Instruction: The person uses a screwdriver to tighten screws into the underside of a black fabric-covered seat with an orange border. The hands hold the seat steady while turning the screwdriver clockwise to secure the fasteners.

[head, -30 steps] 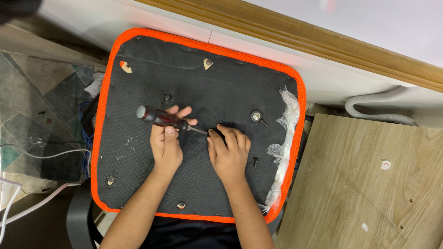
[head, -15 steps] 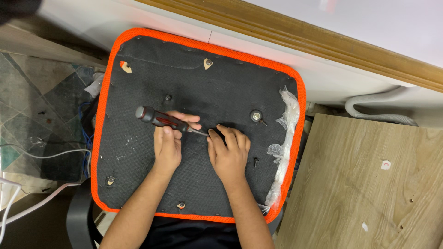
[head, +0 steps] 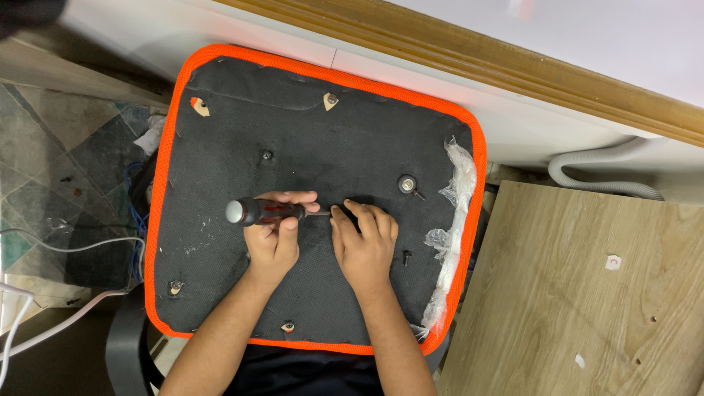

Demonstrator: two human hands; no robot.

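An upturned chair seat [head: 220, 117], black underneath with an orange mesh rim, fills the middle of the head view. My left hand [head: 273, 238] grips a screwdriver [head: 257, 211] with a dark red and black handle. It lies almost level, with its metal tip pointing right toward my right hand [head: 363, 246]. My right hand rests palm-down on the black fabric, fingertips pinched at the tip of the screwdriver; what lies under them is hidden. A washer with a bolt [head: 407, 184] sits just above my right hand, and a loose screw [head: 406, 257] lies to its right.
Crumpled clear plastic [head: 455, 220] hangs along the seat's right rim. A wooden board [head: 587, 293] lies at the right, with a grey hose [head: 601, 172] above it. White and blue cables [head: 73, 249] run over the tiled floor at the left. A white ledge with wooden trim [head: 513, 73] crosses behind.
My left hand has swung the screwdriver handle downward and a little right, from slanting up-left to almost level. My right hand has stayed in place.
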